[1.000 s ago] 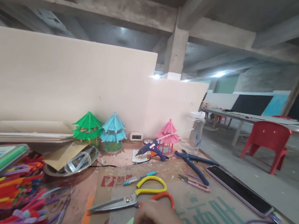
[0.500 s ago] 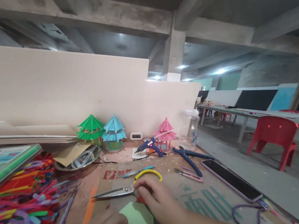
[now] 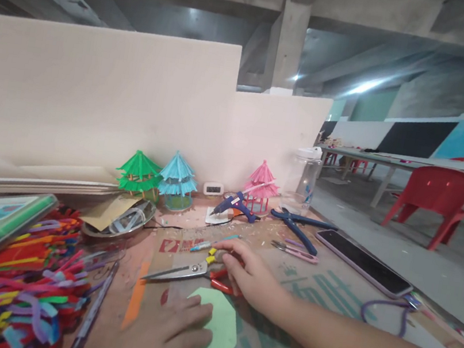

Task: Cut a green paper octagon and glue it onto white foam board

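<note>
My right hand [image 3: 248, 275] lies over the yellow and red handles of a pair of scissors [image 3: 176, 271] on the table, fingers curled around them; the steel blades point left and rest flat. My left hand [image 3: 155, 334] presses flat on the left part of a light green octagonal paper piece [image 3: 220, 329], which sits on the printed cardboard [image 3: 319, 292] just in front of the scissors.
A heap of coloured strips [image 3: 18, 287] fills the left. At the back stand green [image 3: 138, 172], blue [image 3: 176, 180] and pink [image 3: 262, 184] paper pavilions, a glue gun [image 3: 234, 204] and a clear bottle [image 3: 303, 179]. Blue pliers [image 3: 298, 227], a phone [image 3: 364, 263] and a purple loop [image 3: 386, 310] are at the right.
My right hand moved from the green paper up onto the scissor handles and closed on them. My left hand came forward onto the paper. The view tilted down.
</note>
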Action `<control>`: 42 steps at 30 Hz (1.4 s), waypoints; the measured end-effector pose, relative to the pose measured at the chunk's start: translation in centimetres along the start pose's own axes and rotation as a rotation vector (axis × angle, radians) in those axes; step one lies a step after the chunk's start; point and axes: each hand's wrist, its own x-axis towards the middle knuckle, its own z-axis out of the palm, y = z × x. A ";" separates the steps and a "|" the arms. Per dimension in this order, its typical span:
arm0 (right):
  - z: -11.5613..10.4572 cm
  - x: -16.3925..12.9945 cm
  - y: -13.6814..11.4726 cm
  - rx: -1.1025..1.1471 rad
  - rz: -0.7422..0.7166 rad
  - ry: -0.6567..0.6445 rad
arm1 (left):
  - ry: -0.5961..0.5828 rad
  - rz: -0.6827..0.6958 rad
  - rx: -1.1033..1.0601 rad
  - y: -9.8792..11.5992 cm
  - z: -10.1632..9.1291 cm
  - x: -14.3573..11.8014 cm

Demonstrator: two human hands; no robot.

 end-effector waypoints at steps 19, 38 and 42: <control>-0.6 -3.1 -2.5 -0.053 -0.087 -0.425 | -0.078 -0.055 -0.232 1.7 -0.7 0.2; -0.7 -3.1 -2.7 -0.532 -0.383 -0.433 | -0.074 -0.022 -0.259 1.7 0.4 0.1; -0.6 -3.1 -2.8 -0.452 -0.348 -0.535 | -0.067 -0.025 -0.246 1.7 0.3 0.0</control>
